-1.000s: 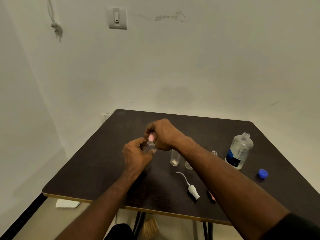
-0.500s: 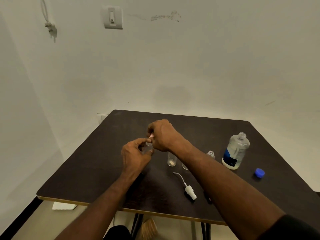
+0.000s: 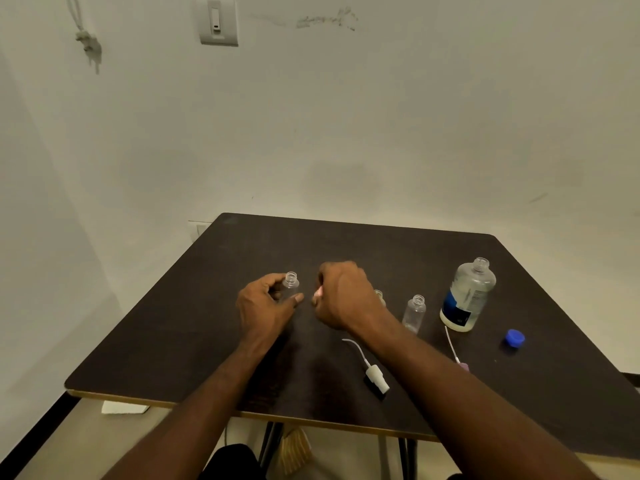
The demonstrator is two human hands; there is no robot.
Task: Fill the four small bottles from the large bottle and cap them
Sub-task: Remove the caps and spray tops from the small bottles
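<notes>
My left hand (image 3: 265, 306) grips a small clear bottle (image 3: 290, 283) with its neck uncapped, upright on the dark table (image 3: 194, 327). Just to its right, my right hand (image 3: 343, 299) holds a pink spray cap (image 3: 317, 293), now apart from that bottle. Another small clear bottle (image 3: 414, 312) stands open further right, and a third (image 3: 379, 295) shows partly behind my right wrist. The large bottle (image 3: 467, 296) stands uncapped at the right, its blue cap (image 3: 514, 338) lying beside it. A white spray cap with tube (image 3: 372, 370) and a pink one (image 3: 459, 358) lie on the table.
The table stands against a plain wall with a switch plate (image 3: 218, 20) high up. A white paper (image 3: 123, 407) lies on the floor under the table's front left edge.
My right hand has pulled the pink spray cap off the small bottle and moved right and down. The left hand has lowered the bottle to the table. The camera has shifted slightly.
</notes>
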